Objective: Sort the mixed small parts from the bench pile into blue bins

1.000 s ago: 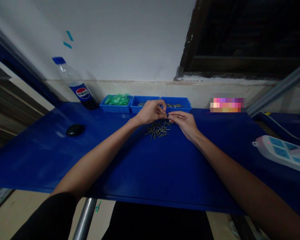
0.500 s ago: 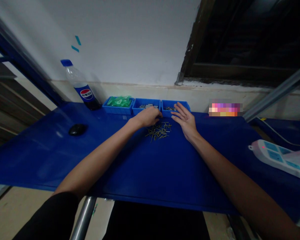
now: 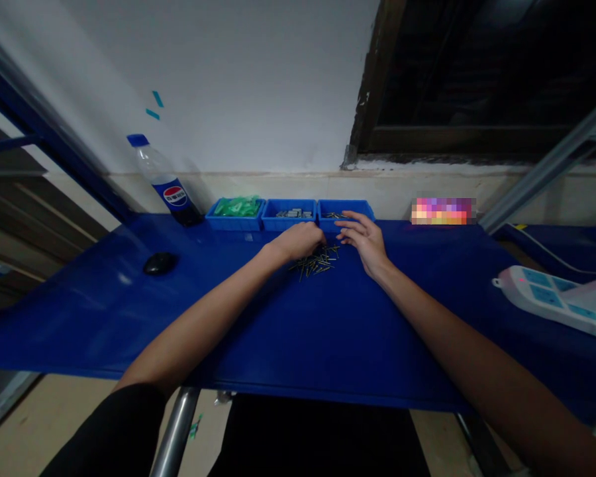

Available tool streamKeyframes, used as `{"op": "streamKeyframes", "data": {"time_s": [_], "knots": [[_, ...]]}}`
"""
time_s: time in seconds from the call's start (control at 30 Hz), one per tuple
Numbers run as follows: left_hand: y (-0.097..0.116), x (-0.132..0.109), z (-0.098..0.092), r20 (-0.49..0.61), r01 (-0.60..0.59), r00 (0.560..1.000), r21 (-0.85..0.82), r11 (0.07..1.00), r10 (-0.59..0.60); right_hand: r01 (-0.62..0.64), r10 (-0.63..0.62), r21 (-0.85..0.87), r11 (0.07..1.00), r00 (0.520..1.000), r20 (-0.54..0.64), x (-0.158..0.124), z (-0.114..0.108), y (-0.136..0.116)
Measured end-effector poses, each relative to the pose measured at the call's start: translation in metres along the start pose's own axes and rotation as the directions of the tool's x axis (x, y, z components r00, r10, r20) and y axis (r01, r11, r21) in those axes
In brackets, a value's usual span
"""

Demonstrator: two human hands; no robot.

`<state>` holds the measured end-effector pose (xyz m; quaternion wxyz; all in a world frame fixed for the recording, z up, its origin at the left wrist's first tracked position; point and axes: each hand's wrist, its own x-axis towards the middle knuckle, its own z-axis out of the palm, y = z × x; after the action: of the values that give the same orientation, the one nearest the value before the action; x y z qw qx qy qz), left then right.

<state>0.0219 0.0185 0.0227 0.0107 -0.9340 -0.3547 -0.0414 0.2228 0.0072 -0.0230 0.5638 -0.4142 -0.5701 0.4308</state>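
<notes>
A loose pile of small dark metal pins lies on the blue table, in front of three blue bins. My left hand rests knuckles-up at the pile's left edge, fingers curled down onto the pins; what they grip is hidden. My right hand hovers at the pile's right, just before the right bin, fingers bent and apart with nothing seen in them. The middle bin holds grey metal parts, and the left bin holds green plastic pieces.
A cola bottle with a blue cap stands at the back left against the wall. A black mouse lies on the left of the table. A white power strip sits at the right edge. A dark window recess is above right.
A second ago both hands pinched a pin together above the pile. They then parted, the right reaching to the right bin; now both have come down to the pile.
</notes>
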Motion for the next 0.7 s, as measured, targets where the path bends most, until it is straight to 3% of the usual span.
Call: {"op": "streamKeyframes", "data": {"time_s": [0.3, 0.57, 0.7], "knots": [[-0.003, 0.001, 0.004, -0.08, 0.03, 0.996, -0.04, 0.999, -0.034, -0.034, 0.035, 0.036, 0.999, 0.999, -0.019, -0.001, 0.0, 0.001], [-0.011, 0.001, 0.009, -0.032, 0.027, 0.999, -0.06, 0.998, -0.029, -0.03, 0.03, 0.016, 0.999, 1.0, 0.004, -0.003, -0.002, 0.0], [-0.011, 0.001, 0.004, -0.116, -0.021, 0.993, -0.142, 0.99, 0.004, -0.025, 0.025, 0.024, 0.999, 1.0, -0.005, -0.004, -0.004, -0.001]]}}
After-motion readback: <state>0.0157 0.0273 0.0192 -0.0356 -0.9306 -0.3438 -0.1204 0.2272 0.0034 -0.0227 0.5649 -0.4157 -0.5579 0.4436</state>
